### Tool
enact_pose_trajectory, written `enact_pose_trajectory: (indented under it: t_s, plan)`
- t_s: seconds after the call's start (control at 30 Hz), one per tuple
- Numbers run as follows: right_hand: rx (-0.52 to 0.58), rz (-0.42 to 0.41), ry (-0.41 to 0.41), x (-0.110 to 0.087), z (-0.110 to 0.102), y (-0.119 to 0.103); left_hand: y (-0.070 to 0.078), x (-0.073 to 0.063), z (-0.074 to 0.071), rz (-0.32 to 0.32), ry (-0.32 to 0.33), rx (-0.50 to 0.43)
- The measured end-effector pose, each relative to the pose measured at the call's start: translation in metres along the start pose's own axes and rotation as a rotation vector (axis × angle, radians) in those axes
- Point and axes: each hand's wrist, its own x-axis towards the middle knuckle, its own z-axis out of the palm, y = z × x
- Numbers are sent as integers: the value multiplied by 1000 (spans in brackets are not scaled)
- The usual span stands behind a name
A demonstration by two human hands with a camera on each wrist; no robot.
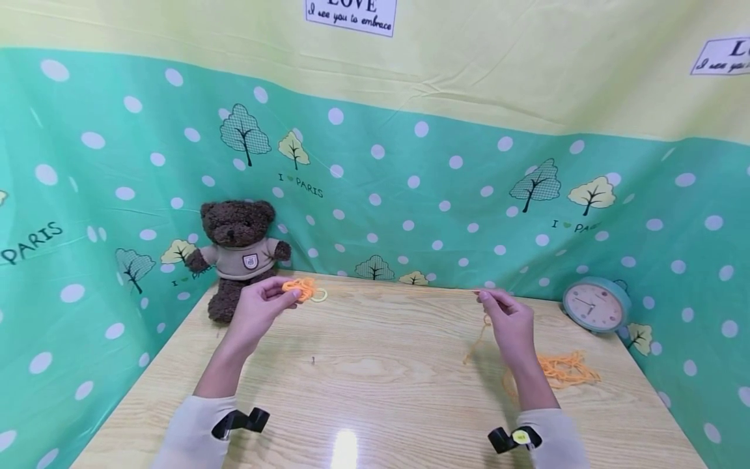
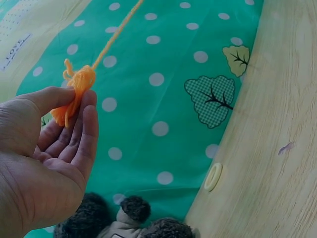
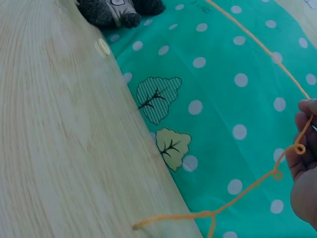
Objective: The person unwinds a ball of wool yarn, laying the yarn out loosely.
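My left hand (image 1: 258, 312) pinches a small bundle of orange yarn (image 1: 301, 287) between thumb and fingers, with loops sticking out in the left wrist view. From it a single yarn strand (image 2: 117, 34) stretches straight across to my right hand (image 1: 512, 320). There the thumb and fingertips pinch the strand, and a kinked tail (image 3: 247, 189) with small loops hangs down toward the table. A loose heap of orange yarn (image 1: 569, 369) lies on the table beside my right forearm, which partly covers it. Both hands are above the wooden table (image 1: 381, 365).
A pale yellow ring (image 2: 208, 184) lies near the table's back edge. The brown teddy bear (image 1: 237, 225) sits at the back left, partly behind my left hand. At the back right stands a round alarm clock (image 1: 593, 305). A green dotted curtain (image 1: 410, 202) hangs behind the table.
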Motion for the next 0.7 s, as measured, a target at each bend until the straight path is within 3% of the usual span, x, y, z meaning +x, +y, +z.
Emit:
enact_pose_trajectory:
  t_s: [0.3, 0.7]
  plan:
    - [-31, 58, 44, 5, -31, -3, -1, 0, 0, 3, 3, 1]
    - [-129, 52, 88, 10, -70, -4, -1, 0, -1, -17, 12, 7]
